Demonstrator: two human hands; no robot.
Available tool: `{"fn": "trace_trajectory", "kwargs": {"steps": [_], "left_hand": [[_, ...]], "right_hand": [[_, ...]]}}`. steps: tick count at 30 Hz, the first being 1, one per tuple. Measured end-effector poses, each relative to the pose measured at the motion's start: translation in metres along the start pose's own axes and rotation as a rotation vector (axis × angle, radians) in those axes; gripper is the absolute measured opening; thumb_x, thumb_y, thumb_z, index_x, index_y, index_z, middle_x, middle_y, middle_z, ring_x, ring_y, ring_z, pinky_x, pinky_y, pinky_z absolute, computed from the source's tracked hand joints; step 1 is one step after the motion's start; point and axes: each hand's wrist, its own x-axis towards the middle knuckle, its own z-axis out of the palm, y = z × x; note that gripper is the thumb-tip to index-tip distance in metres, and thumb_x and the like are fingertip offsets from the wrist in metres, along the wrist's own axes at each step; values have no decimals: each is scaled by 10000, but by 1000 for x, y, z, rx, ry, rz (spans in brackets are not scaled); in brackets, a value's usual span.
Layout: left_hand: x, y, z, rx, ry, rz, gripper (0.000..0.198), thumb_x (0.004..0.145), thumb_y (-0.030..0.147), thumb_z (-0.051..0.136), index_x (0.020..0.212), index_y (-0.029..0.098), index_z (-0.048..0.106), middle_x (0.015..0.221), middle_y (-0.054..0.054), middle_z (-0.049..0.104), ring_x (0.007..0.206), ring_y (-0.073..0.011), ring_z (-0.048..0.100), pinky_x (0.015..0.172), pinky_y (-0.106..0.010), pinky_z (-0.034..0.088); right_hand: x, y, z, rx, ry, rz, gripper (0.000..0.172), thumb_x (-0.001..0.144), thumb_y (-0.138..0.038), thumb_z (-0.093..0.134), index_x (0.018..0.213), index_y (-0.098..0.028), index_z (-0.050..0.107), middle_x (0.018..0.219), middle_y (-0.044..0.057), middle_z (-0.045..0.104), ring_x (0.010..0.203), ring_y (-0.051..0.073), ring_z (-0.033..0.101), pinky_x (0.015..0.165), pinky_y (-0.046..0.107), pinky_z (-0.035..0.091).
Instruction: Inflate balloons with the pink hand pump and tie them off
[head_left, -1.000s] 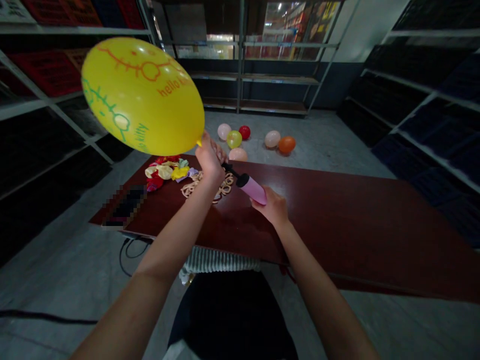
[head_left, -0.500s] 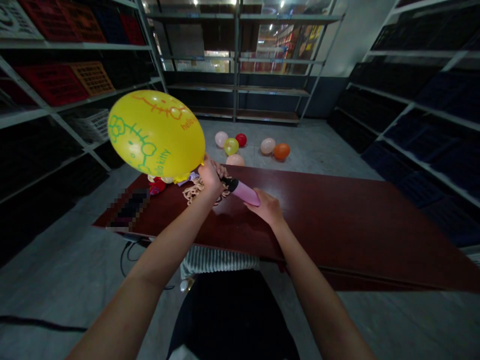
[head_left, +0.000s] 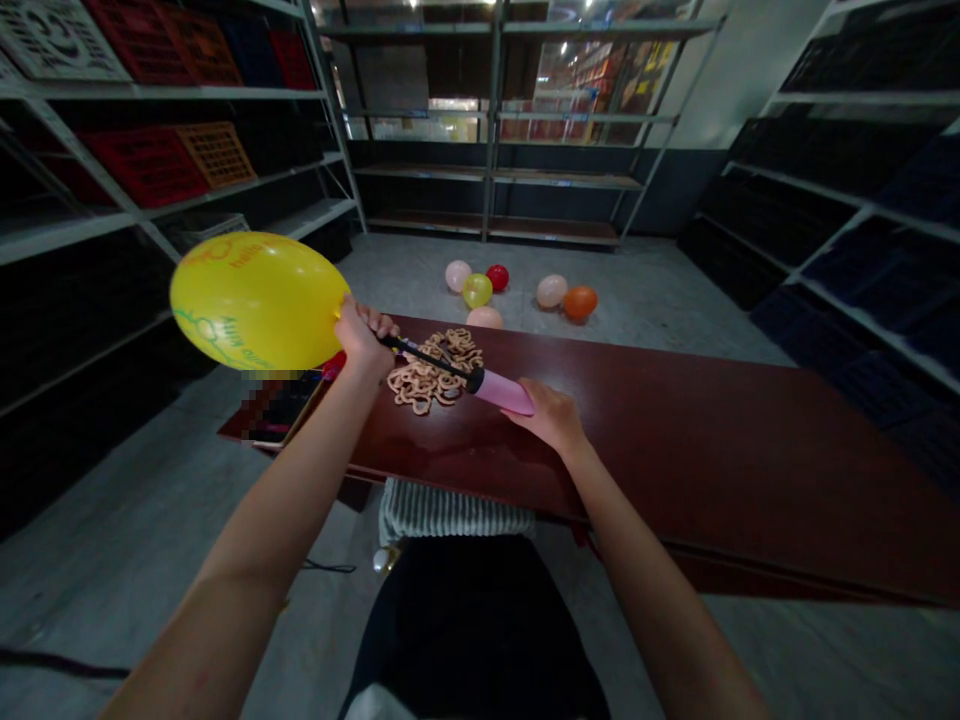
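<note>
My left hand [head_left: 362,338] grips the neck of a yellow Hello Kitty balloon [head_left: 259,302], which is inflated and hangs out to the left over the table's end. The same hand also holds the black nozzle end of a pink hand pump [head_left: 502,391], whose thin black rod is drawn out. My right hand [head_left: 551,416] rests against the pump's pink end. Beneath the rod lies a tangled pile of tan loops [head_left: 433,370] on the table. The balloon hides whatever lies behind it.
A dark red table [head_left: 675,470] runs across the view, with a pixelated dark object [head_left: 277,405] at its left end. Several inflated balloons [head_left: 517,295] lie on the grey floor beyond. Metal shelves with crates [head_left: 150,165] line the left, and more shelves stand behind and right.
The balloon has swung left and lower, now hiding the coloured pile on the table. The pump lies flatter, with its black rod drawn out further. My left hand has moved left.
</note>
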Motion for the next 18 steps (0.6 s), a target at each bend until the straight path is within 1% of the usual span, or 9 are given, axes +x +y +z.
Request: {"fn": "trace_trajectory", "kwargs": {"steps": [2,4,7,10,13,16,18], "left_hand": [[-2,7,11,16,-8,19,494,1061,344,422,630,214,218,434,77,211,326,-71,212,369,-226,245],[-6,8,25,40,-31,50,506,1069,372,422,634,213,217,438,77,206,332,-69,203,377,-230,238],[-13,-3,49,86,-67,123,525,1080,399,398,622,218,218,439,66,196,344,-77,193,391,-253,232],[-17,-27,70,123,-120,173,533,1077,437,397,618,223,234,450,62,192,347,-82,199,400,-263,222],[-22,-60,83,141,-166,160,530,1048,494,452,633,224,263,467,71,192,335,-79,209,387,-254,200],[-31,-98,85,167,-173,93,543,1015,561,481,644,226,270,467,78,199,315,-74,222,363,-249,201],[-38,-120,81,197,-167,-1,550,1017,570,469,646,228,250,456,81,202,303,-69,226,351,-245,206]], "right_hand": [[0,0,0,-2,16,2,462,860,-485,726,1200,-185,642,1066,116,761,921,255,736,801,347,555],[0,1,0,-9,39,10,453,867,-469,716,1200,-171,641,1059,126,761,906,261,738,790,351,557],[-1,4,0,-29,83,71,445,878,-471,690,1190,-158,641,1020,131,761,869,268,739,754,359,558],[-2,9,-1,-41,124,149,434,878,-476,675,1172,-159,640,974,126,762,842,275,740,734,366,560],[-2,11,-2,-29,152,186,433,877,-482,673,1159,-155,640,950,123,766,829,272,744,731,360,561],[-2,11,-1,-30,162,219,444,878,-493,668,1157,-148,641,939,125,768,820,271,745,711,349,553],[-2,12,-1,-36,155,243,456,877,-508,662,1161,-151,642,936,122,768,818,271,745,695,341,542]]}}
